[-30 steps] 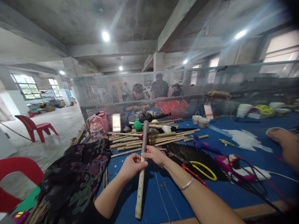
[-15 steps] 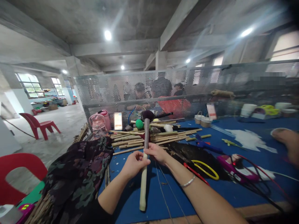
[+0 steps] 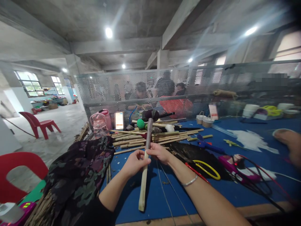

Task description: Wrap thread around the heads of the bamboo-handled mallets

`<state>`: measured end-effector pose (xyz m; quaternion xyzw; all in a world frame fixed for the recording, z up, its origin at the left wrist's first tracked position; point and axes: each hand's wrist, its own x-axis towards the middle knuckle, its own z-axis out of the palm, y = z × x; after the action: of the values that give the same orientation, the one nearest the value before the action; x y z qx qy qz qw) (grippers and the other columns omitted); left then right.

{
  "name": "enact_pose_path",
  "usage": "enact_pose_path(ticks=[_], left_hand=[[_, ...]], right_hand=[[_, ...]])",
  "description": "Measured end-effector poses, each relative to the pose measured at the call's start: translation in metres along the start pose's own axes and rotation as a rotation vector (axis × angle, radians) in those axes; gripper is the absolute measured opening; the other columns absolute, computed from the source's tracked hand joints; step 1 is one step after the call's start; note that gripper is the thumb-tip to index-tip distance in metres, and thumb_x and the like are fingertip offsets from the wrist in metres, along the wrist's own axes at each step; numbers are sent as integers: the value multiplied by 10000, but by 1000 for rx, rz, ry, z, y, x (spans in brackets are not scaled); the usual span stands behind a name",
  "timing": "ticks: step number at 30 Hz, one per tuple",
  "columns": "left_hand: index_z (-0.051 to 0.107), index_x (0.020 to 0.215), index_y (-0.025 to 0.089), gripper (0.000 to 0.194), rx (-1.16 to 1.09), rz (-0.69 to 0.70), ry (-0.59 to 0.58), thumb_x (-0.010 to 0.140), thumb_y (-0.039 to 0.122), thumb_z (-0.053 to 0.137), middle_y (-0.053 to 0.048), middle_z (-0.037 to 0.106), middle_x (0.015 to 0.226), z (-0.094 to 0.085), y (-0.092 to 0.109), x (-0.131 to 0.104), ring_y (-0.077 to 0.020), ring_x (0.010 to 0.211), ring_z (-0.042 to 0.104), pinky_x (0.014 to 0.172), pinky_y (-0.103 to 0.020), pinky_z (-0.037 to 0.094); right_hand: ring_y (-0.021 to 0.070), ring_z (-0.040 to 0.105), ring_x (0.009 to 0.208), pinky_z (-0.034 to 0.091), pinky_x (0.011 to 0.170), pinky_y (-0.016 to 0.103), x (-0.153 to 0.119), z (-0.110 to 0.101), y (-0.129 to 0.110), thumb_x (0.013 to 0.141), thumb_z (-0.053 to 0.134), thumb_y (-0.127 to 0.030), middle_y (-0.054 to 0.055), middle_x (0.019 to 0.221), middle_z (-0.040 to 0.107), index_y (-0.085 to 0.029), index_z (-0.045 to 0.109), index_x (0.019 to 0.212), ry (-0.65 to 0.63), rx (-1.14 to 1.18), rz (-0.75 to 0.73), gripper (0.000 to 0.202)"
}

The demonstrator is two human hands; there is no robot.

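Note:
A pale stick (image 3: 143,185) with a grey-brown wrapped upper part stands out over the blue table (image 3: 127,201), its lower end toward me. My left hand (image 3: 136,161) pinches it at the middle from the left. Just above, my right hand (image 3: 160,153), with a silver bangle on the wrist, grips it from the right. Thin strands (image 3: 164,191) trail down from near my right hand to the table edge. Behind the hands lies a pile of thin sticks (image 3: 174,138), with a green ball (image 3: 140,124) and a dark round bundle (image 3: 151,115) at its back.
Yellow-and-red-handled shears (image 3: 208,169) lie right, near a blue tool (image 3: 210,147) and a purple power strip (image 3: 228,164) with cables. Dark floral cloth (image 3: 80,169) covers the left. A perforated metal screen (image 3: 105,91) stands behind; another person's hand (image 3: 285,139) is far right.
The lower end of the stick has shifted slightly left, and its upper end leans a little more to the right. Both hands keep their hold on it.

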<state>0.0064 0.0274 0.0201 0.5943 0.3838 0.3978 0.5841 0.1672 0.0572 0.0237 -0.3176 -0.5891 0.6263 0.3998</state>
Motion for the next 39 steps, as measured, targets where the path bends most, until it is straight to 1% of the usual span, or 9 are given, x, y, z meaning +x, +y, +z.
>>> enact_pose_path(ticks=[5, 11, 19, 24, 27, 30, 34, 36, 39], left_hand=[[494, 687, 129, 429, -8, -10, 45, 513, 405, 772, 45, 493, 473, 3, 5, -1, -42, 388, 389, 403, -172, 286], [564, 756, 113, 378, -286, -123, -146, 603, 425, 712, -47, 596, 694, 5, 6, -6, -111, 591, 563, 570, -224, 425], [510, 688, 126, 409, 24, -44, 51, 530, 408, 761, 45, 475, 481, 6, 1, -2, -49, 387, 399, 401, -181, 291], [552, 757, 120, 364, -190, -95, -110, 615, 415, 711, -30, 594, 641, 7, 10, -8, -99, 523, 542, 493, -197, 386], [561, 837, 124, 352, -299, -155, -179, 670, 417, 666, -79, 626, 773, 7, 10, -10, -130, 618, 594, 546, -219, 427], [552, 827, 122, 377, -179, -159, -113, 660, 439, 668, -51, 603, 696, 5, 5, -7, -115, 544, 564, 477, -202, 388], [518, 715, 120, 399, 13, -21, 39, 559, 402, 753, 42, 481, 497, 4, 1, -3, -41, 393, 391, 396, -170, 272], [510, 681, 121, 401, 18, -2, 44, 538, 397, 765, 50, 466, 469, 3, 3, -3, -36, 385, 373, 395, -169, 267], [544, 729, 115, 387, -95, -52, -51, 580, 416, 737, -2, 557, 564, 3, 7, -5, -70, 460, 484, 448, -180, 346]], right_hand=[[8, 234, 335, 92, 331, 192, -2, 2, -4, 628, 719, -347, -89, 500, 438, -156, 457, 786, -8, 15, -23, 360], [10, 244, 346, 103, 339, 183, 0, -5, 2, 626, 716, -341, -82, 523, 440, -154, 466, 799, -41, 104, 2, 357], [8, 259, 346, 118, 340, 178, 1, 2, -1, 591, 740, -337, -86, 499, 446, -148, 458, 776, 16, 14, 1, 387], [5, 187, 324, 72, 326, 181, -4, 0, -5, 623, 712, -390, -101, 483, 399, -162, 464, 816, -26, 120, 21, 389], [13, 260, 355, 115, 336, 174, -5, 1, -5, 617, 717, -382, -74, 526, 450, -156, 467, 797, -53, 177, 10, 383], [24, 338, 398, 182, 360, 172, -4, 4, -5, 606, 732, -350, -49, 559, 494, -147, 459, 742, -13, 111, -17, 367], [16, 297, 373, 161, 354, 174, -2, 6, -4, 613, 728, -340, -76, 515, 451, -148, 460, 766, 19, 31, -19, 364], [13, 270, 355, 128, 341, 177, -1, 5, -3, 623, 721, -349, -83, 505, 436, -155, 451, 778, 18, 23, -20, 367], [10, 200, 327, 84, 326, 187, -2, 1, -2, 655, 693, -376, -99, 484, 393, -165, 449, 812, -17, 75, -20, 359]])
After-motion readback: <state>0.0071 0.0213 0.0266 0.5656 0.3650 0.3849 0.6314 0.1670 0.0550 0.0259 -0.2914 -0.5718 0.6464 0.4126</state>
